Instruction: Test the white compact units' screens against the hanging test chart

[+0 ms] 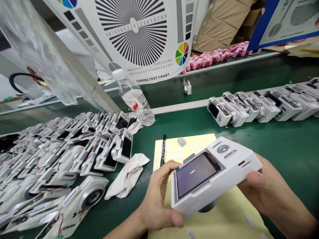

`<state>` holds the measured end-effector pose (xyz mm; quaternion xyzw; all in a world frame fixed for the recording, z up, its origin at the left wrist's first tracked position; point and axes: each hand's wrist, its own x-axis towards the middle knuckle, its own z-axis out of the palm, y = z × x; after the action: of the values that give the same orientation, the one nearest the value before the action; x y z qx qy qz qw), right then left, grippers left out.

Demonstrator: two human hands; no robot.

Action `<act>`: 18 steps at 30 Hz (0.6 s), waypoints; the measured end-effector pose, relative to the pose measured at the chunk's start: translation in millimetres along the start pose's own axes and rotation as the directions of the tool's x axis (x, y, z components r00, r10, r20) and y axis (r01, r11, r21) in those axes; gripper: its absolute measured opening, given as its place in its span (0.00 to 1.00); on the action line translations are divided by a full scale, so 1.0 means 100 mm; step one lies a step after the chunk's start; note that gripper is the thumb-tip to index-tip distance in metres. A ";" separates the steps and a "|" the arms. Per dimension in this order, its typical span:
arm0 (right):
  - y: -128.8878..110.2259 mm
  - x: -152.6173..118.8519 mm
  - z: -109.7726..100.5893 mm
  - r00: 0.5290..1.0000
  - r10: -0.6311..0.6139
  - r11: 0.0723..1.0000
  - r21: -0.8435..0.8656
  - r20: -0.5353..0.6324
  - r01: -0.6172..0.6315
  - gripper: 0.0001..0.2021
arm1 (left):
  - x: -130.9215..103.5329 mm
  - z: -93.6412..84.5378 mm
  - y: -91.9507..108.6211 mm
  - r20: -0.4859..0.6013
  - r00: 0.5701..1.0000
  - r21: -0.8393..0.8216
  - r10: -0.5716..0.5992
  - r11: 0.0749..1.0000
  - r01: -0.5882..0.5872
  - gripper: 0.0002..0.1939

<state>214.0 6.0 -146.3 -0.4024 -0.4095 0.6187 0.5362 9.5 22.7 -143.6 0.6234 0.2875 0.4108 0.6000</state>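
Note:
A white toy-like digital camera (216,172) is held tilted above a yellow sheet, its lens side down and its screen (195,174) lit with small text. My left hand (159,199) grips the screen end, thumb along the lower edge and fingers at the upper edge. At the button end, my right hand (261,184) closes round the body with the thumb on its side; its other fingers are hidden behind. On the yellow sheet (211,215) lie small white pads (175,149), a black pen (163,149) and a small eraser-like block (181,141).
Rows of partly open white cameras (82,146) crowd the left, more (261,103) line the right. A white cloth (127,179) and a water bottle (137,99) stand between. Behind are a camera test chart (134,39), a single small camera (186,87) and pink items (211,59).

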 end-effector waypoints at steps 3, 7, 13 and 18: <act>0.03 0.00 0.00 1.000 0.009 0.999 0.044 0.016 -0.010 0.32 | 0.00 -0.01 0.01 -0.024 1.000 0.020 -0.008 1.000 0.009 0.33; 0.06 0.02 0.01 0.999 0.011 0.999 0.042 0.033 -0.012 0.28 | -0.02 -0.02 0.01 -0.083 0.997 0.016 -0.007 1.000 0.009 0.33; 0.08 0.05 0.01 0.995 0.017 0.994 0.106 0.095 -0.027 0.17 | -0.02 -0.03 -0.02 -0.144 0.990 0.024 -0.004 1.000 0.008 0.33; 0.19 0.10 -0.05 0.976 0.174 0.962 0.190 0.134 -0.198 0.16 | -0.02 -0.08 -0.10 -0.234 0.971 0.110 0.052 0.994 -0.027 0.39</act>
<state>210.8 14.7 -166.7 -0.3459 -0.3355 0.7272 0.4889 3.5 26.4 -153.9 0.6065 0.3658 0.4782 0.5193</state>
